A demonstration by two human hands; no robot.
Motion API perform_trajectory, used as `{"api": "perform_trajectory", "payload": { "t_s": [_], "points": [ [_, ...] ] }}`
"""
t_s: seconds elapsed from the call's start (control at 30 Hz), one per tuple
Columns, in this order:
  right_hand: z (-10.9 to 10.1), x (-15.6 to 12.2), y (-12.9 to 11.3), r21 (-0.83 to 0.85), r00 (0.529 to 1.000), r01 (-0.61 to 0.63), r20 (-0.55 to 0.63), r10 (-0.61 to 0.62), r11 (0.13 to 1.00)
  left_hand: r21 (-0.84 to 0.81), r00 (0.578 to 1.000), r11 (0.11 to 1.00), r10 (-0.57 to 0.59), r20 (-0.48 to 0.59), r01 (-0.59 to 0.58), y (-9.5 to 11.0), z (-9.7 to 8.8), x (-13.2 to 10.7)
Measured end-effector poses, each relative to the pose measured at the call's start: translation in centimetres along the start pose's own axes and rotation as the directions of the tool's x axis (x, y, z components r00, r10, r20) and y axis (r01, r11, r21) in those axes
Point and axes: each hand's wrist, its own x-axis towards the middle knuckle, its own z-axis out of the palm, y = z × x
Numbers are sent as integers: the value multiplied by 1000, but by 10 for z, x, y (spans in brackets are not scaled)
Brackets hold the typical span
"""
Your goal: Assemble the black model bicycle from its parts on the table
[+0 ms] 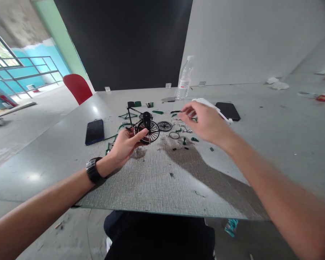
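My left hand [127, 142] grips a partly built black model bicycle [148, 130] by its lower wheel, thumb pressed against the spokes. The frame tube rises up and to the left of the wheel. Over the small parts to the right, my right hand [199, 119] hangs with thumb and forefinger drawn together; whatever they pinch, if anything, is hidden or too small to name. A thin black piece [175, 111] shows beside its fingertips. Between the hands lie a loose spoked wheel [165, 126], a thin ring [174, 135] and small green parts [184, 141].
A phone [94, 131] lies at left, a dark flat object [228, 111] at right beside a white item [211, 105]. The plastic bottle [184, 79] stands at the back against a panel. A red chair [77, 88] is beyond the table's left edge.
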Motion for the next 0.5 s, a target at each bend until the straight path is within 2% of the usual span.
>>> {"api": "perform_trajectory", "payload": {
  "t_s": [0.03,0.07,0.1,0.2,0.27,0.33,0.4,0.5],
  "points": [
    [-13,4,13,-230,997,-76,-2,78,970,-4,1000,1000,-7,-5,7,0,0,0],
    [-26,8,27,-437,977,-191,-1,212,879,-7,1000,1000,-12,-10,12,0,-1,0],
    [-38,10,42,-504,954,-271,-25,299,820,-10,1000,1000,-14,-15,14,0,-1,0],
    [-62,13,82,-587,879,-397,-23,476,705,-18,999,1000,-17,-27,17,0,-1,0],
    [-66,13,98,-609,824,-421,53,564,672,-23,999,1000,-17,-33,16,0,-1,0],
    [-64,12,106,-611,789,-423,115,604,669,-28,999,999,-17,-41,16,0,-1,0],
    [-57,13,109,-596,777,-433,133,615,677,-33,999,999,-18,-49,16,1,-1,0],
    [-47,15,112,-541,808,-457,78,584,705,-40,998,999,-20,-60,18,1,-1,0]
  ]
}}
